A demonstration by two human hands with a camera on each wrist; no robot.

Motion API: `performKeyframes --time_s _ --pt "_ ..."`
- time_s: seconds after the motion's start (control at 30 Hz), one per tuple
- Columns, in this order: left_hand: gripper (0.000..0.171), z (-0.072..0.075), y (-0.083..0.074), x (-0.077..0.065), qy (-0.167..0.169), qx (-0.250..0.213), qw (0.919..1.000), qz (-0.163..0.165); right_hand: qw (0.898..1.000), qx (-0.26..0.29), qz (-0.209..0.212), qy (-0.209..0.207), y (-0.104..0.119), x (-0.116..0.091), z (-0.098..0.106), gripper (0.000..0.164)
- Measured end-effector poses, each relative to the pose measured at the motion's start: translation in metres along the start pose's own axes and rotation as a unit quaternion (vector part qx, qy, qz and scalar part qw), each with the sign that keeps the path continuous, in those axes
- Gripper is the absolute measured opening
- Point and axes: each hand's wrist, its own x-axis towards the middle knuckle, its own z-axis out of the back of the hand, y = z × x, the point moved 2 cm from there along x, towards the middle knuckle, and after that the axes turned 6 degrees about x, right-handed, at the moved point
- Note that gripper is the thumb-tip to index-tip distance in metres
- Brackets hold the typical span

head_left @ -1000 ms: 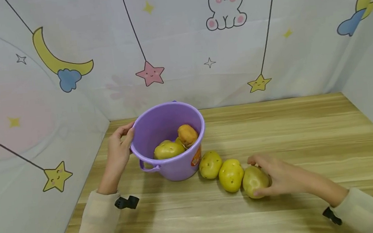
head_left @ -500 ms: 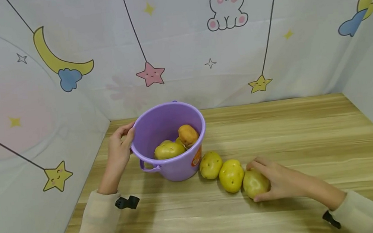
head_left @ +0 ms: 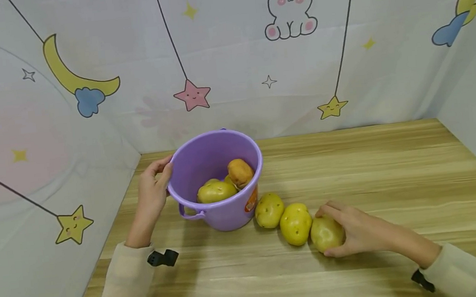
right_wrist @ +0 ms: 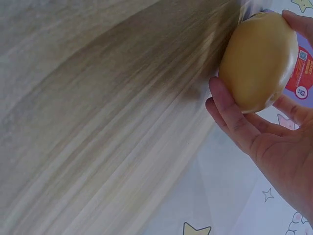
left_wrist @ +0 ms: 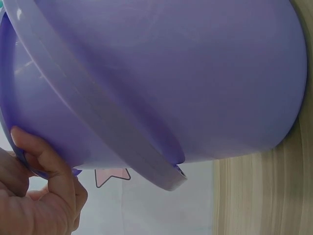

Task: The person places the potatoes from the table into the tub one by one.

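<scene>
My left hand [head_left: 151,190] grips the rim of a purple bucket [head_left: 227,216] at its left side, thumb over the edge. In the left wrist view the curled fingers [left_wrist: 54,169] hook that rim beside the bucket's strap-like handle [left_wrist: 102,112]. Inside lie several potatoes, among them a yellow one [head_left: 216,191] and a browner one [head_left: 240,172]. My right hand [head_left: 358,230] holds a smooth tan potato [head_left: 325,234] on the table, thumb at the near side and fingers across the far side. The right wrist view shows this potato [right_wrist: 259,61] between spread fingers and thumb.
Two yellow potatoes, one by the bucket [head_left: 269,210] and one in the middle [head_left: 296,224], form a row with the held one on the wood-grain table [head_left: 394,162]. White cloth walls [head_left: 228,49] with cartoon prints enclose the back and sides.
My right hand's fingers and thumb have closed in around the tan potato, which stays in place. The left hand and bucket have held still.
</scene>
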Motion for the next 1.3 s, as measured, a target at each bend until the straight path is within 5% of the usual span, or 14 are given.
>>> performKeyframes --time_s 0.73,1.3 --pt "0.041 -0.003 0.002 0.001 0.0 0.002 1.0 0.008 1.0 0.004 0.003 0.005 0.003 0.005 0.023 0.061" --pt "0.042 0.001 -0.001 -0.002 -0.002 -0.002 1.0 0.004 0.998 0.018 0.059 -0.02 0.022 0.039 0.054 0.061"
